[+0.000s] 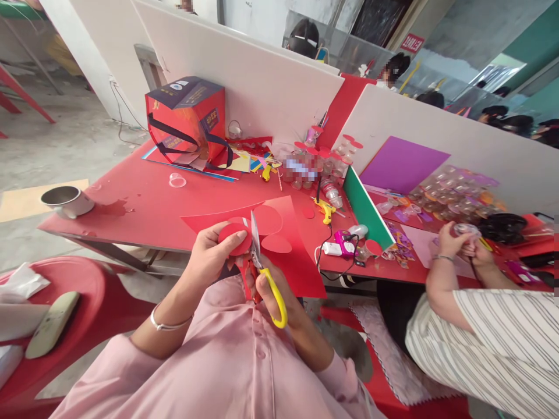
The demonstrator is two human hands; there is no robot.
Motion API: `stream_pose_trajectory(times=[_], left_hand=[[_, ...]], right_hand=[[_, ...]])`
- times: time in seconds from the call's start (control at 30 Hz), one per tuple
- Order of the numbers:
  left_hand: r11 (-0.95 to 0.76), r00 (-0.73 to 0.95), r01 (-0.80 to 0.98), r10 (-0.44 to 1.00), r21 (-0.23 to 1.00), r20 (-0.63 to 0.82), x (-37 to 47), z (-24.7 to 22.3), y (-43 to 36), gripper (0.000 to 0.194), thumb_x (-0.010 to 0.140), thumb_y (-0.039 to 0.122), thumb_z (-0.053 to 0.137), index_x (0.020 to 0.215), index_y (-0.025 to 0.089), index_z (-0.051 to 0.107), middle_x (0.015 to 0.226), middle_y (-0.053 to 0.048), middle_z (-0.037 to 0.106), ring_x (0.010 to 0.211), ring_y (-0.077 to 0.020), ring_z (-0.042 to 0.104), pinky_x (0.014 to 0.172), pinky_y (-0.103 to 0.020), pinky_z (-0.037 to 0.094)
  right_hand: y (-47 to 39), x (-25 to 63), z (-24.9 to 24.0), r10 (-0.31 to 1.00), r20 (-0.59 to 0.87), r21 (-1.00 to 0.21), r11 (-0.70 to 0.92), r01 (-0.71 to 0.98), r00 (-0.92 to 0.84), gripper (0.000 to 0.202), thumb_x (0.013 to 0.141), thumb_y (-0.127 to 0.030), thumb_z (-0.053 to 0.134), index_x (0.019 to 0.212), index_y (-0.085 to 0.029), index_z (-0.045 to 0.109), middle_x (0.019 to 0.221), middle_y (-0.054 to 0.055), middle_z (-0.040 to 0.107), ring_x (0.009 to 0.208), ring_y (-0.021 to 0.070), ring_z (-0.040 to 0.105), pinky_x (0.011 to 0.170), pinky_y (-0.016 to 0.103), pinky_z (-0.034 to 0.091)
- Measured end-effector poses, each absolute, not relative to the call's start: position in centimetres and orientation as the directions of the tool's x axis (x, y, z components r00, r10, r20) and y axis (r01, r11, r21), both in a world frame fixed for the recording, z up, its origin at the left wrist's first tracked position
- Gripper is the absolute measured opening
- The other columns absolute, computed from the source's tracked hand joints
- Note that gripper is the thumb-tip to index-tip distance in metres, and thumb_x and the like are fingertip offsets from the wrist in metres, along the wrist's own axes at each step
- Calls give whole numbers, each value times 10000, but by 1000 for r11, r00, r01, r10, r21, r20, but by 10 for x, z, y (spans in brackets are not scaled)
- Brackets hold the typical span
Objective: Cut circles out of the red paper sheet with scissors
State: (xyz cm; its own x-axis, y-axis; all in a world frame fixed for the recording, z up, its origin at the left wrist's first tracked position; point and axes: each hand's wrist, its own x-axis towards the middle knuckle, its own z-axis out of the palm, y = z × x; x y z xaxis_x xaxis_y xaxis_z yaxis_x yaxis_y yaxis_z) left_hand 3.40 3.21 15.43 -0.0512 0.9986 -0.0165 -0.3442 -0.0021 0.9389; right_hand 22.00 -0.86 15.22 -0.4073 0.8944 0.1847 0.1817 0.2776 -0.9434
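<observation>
My left hand pinches a red paper disc above the red surface; my right hand grips yellow-handled scissors, blades beside the disc's edge.

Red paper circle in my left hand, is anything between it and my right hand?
Only the yellow-handled scissors, held in the right hand. Their blades stand beside the red paper circle in the left hand; nothing else visible stands between.
</observation>
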Motion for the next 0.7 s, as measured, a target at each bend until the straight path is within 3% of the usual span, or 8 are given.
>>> stream_pose_trajectory(times=[0.2, 0.5, 0.7], left_hand=[[-6, -47, -334, 999, 943, -10, 31, 156, 31, 371, 825, 485, 976, 798, 172, 778, 652, -56, 750, 475, -181, 665, 387, -249, 441], [25, -10, -345, 999, 938, -30, 28, 157, 30, 369, 842, 485, 967, 827, 170, 775, 676, -68, 761, 528, -212, 728, 416, -248, 468], [22, 13, -318, 1000, 948, -19, 27, 164, 29, 395, 839, 497, 965, 784, 170, 750, 634, -68, 741, 475, -178, 669, 403, -232, 428]], right_hand=[[-4, 224, 144, 871, 101, -967, 200, 160, -480, 749, 1040, -966, 395, 942, -252, 601, 741, 0, 581, 648, 188, 473, 625, 332, 417], [-5, 224, 149, 862, 80, -980, 161, 121, -500, 763, 1025, -977, 420, 889, -252, 614, 676, -7, 554, 599, 176, 458, 569, 317, 391], [-6, 224, 144, 866, 54, -989, 117, 96, -498, 759, 1000, -987, 460, 1044, -255, 654, 743, -11, 530, 582, 169, 439, 521, 307, 401]])
